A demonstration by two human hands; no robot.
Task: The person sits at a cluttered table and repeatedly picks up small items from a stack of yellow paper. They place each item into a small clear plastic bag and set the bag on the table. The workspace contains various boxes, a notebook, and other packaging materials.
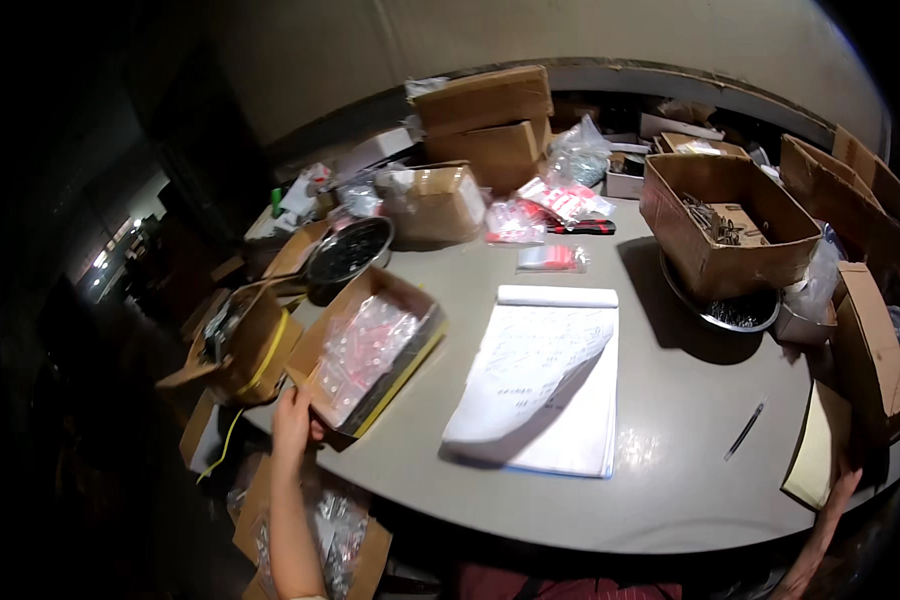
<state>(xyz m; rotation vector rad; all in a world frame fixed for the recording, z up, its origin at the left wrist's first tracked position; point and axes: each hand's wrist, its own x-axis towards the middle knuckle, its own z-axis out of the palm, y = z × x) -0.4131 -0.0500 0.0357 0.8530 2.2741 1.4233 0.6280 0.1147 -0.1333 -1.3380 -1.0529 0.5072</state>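
Observation:
My left hand (292, 420) is closed on the near corner of an open cardboard box (395, 385) with black and yellow on its side. Clear plastic bags with red marks (365, 345) fill that box, which sits at the table's left edge. Far to the right, my right hand (842, 492) grips the lower edge of a pale yellow sheet (818, 445); its fingers are partly hidden. Between my hands lies a writing pad (540, 375), its handwritten top page curling up. A pen (744, 432) rests on the table to the right of the pad.
At right, a brown carton of metal parts (730, 265) stands on a metal bowl (710, 318). Another bowl (350, 250) and a carton (245, 345) are at left. Plastic packets (553, 259), a red-and-black tool (582, 228) and boxes (485, 140) line the back.

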